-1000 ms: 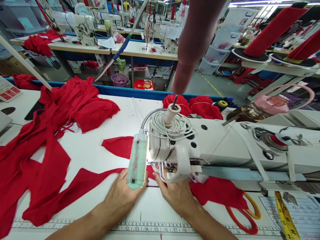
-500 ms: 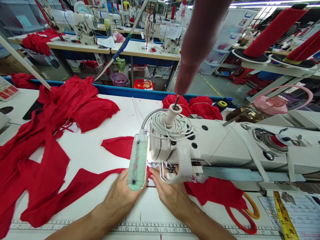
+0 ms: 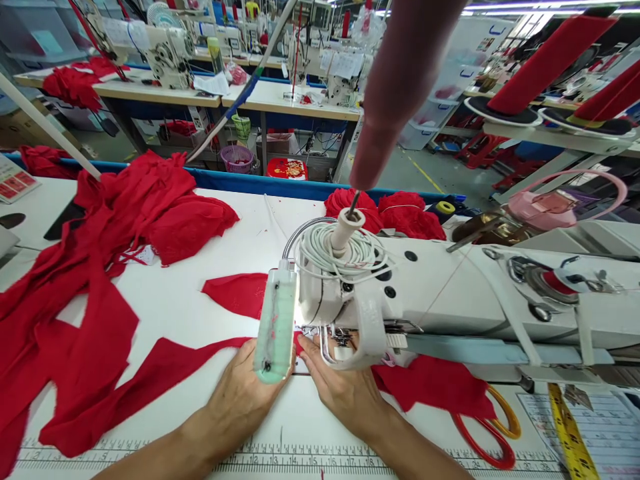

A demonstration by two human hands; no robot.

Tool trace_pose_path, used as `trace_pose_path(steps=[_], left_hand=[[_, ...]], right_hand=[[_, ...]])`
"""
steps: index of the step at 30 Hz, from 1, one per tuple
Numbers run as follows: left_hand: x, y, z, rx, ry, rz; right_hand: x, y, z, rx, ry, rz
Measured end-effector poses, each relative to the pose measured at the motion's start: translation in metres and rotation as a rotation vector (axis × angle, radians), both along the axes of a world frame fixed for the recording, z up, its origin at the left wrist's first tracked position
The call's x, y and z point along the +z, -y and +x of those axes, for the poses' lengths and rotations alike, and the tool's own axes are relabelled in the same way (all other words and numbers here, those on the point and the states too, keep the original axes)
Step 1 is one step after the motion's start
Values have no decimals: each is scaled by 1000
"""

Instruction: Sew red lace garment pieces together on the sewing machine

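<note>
A white sewing machine (image 3: pixel 450 287) reaches in from the right, its needle area just above my hands. My left hand (image 3: pixel 255 383) is closed on a strip of red fabric (image 3: pixel 170 360), its fingers partly hidden by a pale green lamp (image 3: pixel 274 327). My right hand (image 3: pixel 345 390) pinches the same red fabric close to the presser foot, with some fingers behind the machine's white guard. More red fabric (image 3: pixel 435 383) spreads out to the right of my right hand. A separate red piece (image 3: pixel 237 293) lies flat beyond the lamp.
A large heap of red fabric (image 3: pixel 145 207) covers the table's left side. Scissors (image 3: pixel 485 440) with red and orange handles lie at right, near a yellow tape measure (image 3: pixel 570 433). A printed ruler (image 3: pixel 295 459) runs along the front edge. Red thread cones (image 3: pixel 550 63) stand at upper right.
Almost nothing differs. Both hands keep their hold on the fabric at the needle area, and the view has shifted only very slightly.
</note>
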State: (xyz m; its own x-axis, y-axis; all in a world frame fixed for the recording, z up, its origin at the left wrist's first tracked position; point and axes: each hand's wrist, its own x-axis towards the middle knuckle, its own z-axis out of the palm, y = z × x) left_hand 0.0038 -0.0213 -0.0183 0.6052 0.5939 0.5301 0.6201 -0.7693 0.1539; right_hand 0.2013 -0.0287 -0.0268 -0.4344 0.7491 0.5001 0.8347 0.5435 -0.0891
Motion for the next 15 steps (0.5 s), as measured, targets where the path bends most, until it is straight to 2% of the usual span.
trace_pose_path(steps=[6,15], left_hand=[[-1,-1,-1,-3,16,-16],[5,-3,1,12,-14,40]], right_hand=[[3,-1,-1,-9,22,-7],[8,0,-2,-21,35,-8]])
